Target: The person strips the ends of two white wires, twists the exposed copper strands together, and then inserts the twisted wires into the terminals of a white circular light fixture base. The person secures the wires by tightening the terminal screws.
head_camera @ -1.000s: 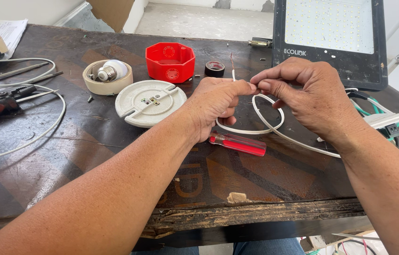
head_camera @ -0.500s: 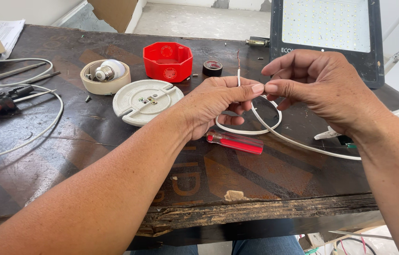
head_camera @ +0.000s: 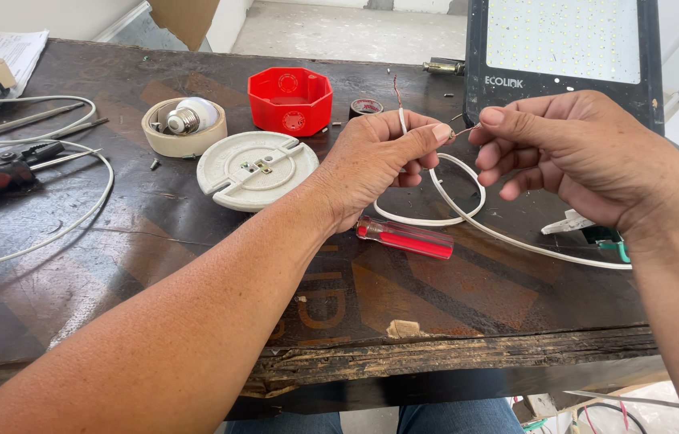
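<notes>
My left hand [head_camera: 380, 165] pinches a white two-core cable [head_camera: 468, 221] near its split end, above the dark wooden table [head_camera: 195, 265]. One stripped core [head_camera: 397, 96] stands up from that hand with bare copper at its tip. My right hand [head_camera: 572, 153] holds the other bare copper strand [head_camera: 462, 129] between thumb and forefinger, right beside the left thumb. The cable loops down onto the table and runs off to the right. A red-handled screwdriver [head_camera: 405, 238] lies just under the loop.
A white round ceiling base [head_camera: 255, 169], a red octagonal box [head_camera: 290, 100], a tape roll holding a bulb [head_camera: 183, 124] and a small black tape roll [head_camera: 366, 107] lie behind. An LED floodlight panel [head_camera: 564, 48] stands at the back right. More cable and pliers [head_camera: 2, 173] are at left.
Both hands have drawn slightly apart and the cable end has lifted. The two cores are now spread, one upright, one pulled toward the right hand.
</notes>
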